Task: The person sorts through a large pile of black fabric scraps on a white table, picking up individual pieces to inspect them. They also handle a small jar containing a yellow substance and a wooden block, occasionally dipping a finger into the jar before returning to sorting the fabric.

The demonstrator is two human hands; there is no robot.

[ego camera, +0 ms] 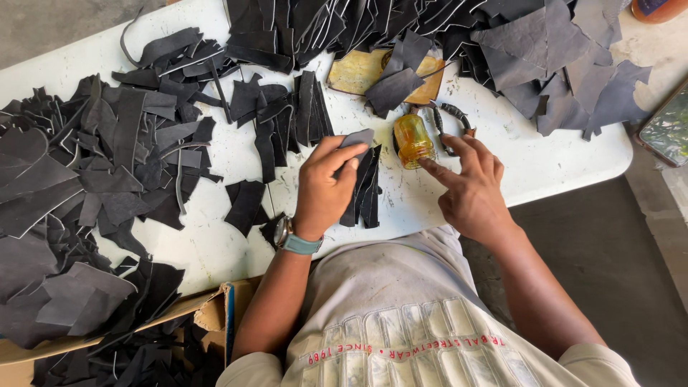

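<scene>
- Left hand (324, 188) was pinching a small dark grey leather piece (356, 138) between thumb and fingers, holding it up just over the bench (215, 247). There was a watch with a teal strap (295, 241) on that wrist.
- Right hand (469, 188) wasn't gripping anything, fingers loosely spread, with the index fingertip touching the bottom of a little amber glass jar (413, 140).
- The jar stood on the white bench right between the two hands, just beside the held piece.
- Under the left hand's fingers lay a short stack of black leather strips (368, 192), flat on the bench.
- Behind the jar, some dark curved tool with handles (450, 120) lay on the bench, couldn't really make out what it was.
- Further back was a yellowish stained board (356, 70) with a couple of leather scraps lying on top of it.
- Beyond that, heaps of black and grey leather offcuts (86, 165) covered the whole left side and the far edge.
- A cardboard box (215, 312) full of more scraps sat below the bench's near edge on the person's left.
- A phone-like thing (668, 125) lay at the far right, off the bench.
</scene>
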